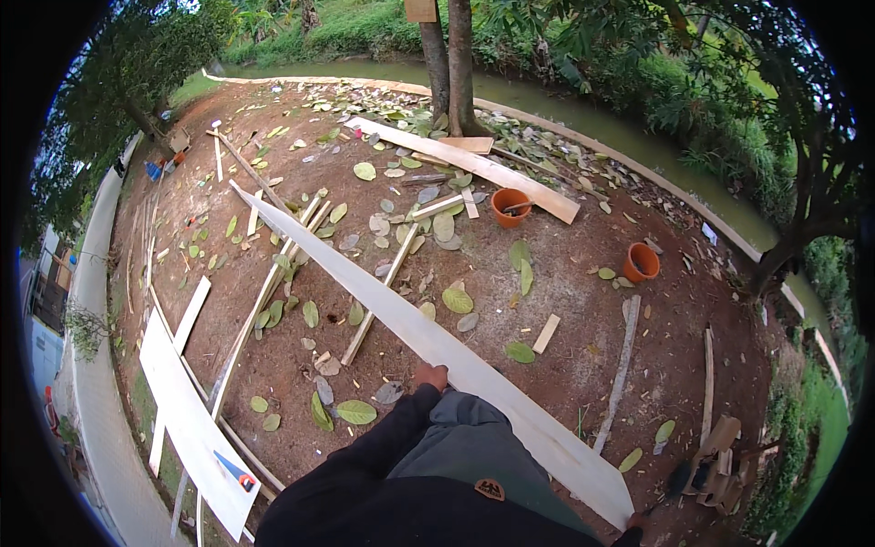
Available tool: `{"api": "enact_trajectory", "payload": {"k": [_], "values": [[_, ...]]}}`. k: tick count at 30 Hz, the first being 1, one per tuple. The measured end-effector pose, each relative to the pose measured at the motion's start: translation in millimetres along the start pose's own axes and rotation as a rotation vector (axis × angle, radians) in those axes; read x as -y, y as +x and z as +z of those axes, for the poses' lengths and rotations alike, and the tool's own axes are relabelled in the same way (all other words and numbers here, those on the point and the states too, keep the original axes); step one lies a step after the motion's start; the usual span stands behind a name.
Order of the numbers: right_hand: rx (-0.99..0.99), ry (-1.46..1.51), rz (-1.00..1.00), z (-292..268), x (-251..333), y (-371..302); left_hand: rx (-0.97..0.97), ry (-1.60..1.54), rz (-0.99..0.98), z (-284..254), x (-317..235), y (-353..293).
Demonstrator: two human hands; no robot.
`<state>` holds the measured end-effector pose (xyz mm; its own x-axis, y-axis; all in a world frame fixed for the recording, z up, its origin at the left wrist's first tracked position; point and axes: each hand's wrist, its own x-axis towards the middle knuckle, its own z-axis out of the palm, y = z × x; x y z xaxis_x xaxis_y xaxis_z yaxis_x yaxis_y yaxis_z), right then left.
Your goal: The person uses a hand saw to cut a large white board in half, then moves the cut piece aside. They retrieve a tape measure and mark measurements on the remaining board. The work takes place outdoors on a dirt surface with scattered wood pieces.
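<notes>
While 1 long pale board (415, 332) slants far-left to near-right, left hand (432, 376) grips its near edge partway along — right hand (635, 521) at its near end, grip unclear.

A wood block (547, 334) interrupts passable ground (576, 387) between long board (419, 333) and stick (622, 365).

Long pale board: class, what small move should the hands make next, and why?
Perhaps slide the left hand farther along the long pale board: it grips partway along, the right hand is at the near end, and no hand supports the far stretch.
</notes>
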<state>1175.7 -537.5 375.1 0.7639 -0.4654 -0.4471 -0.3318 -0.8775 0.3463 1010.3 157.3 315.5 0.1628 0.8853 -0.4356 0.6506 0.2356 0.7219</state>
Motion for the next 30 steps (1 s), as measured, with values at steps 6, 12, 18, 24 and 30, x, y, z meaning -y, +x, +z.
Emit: {"api": "enact_trajectory", "payload": {"k": [6, 12, 18, 24, 30], "values": [[-0.020, -0.042, -0.028, -54.7, 69.7, 14.6, 0.058, -0.217, -0.072, 14.6, -51.1, 55.9], [-0.045, -0.066, -0.058, -96.7, 123.6, 24.2, 0.053, -0.310, -0.164, 33.9, -54.8, 89.3], [-0.065, -0.055, -0.060, -110.5, 134.3, 25.8, 0.046, -0.102, -0.022, 51.8, -103.7, 98.8], [-0.067, 0.008, -0.106, -103.4, 167.7, 34.2, -0.043, -0.176, -0.099, 98.2, -56.3, 167.1], [-0.079, 0.109, -0.081, -100.3, 187.6, 39.0, -0.043, -0.038, 0.029, 83.7, -139.0, 176.8]]}}
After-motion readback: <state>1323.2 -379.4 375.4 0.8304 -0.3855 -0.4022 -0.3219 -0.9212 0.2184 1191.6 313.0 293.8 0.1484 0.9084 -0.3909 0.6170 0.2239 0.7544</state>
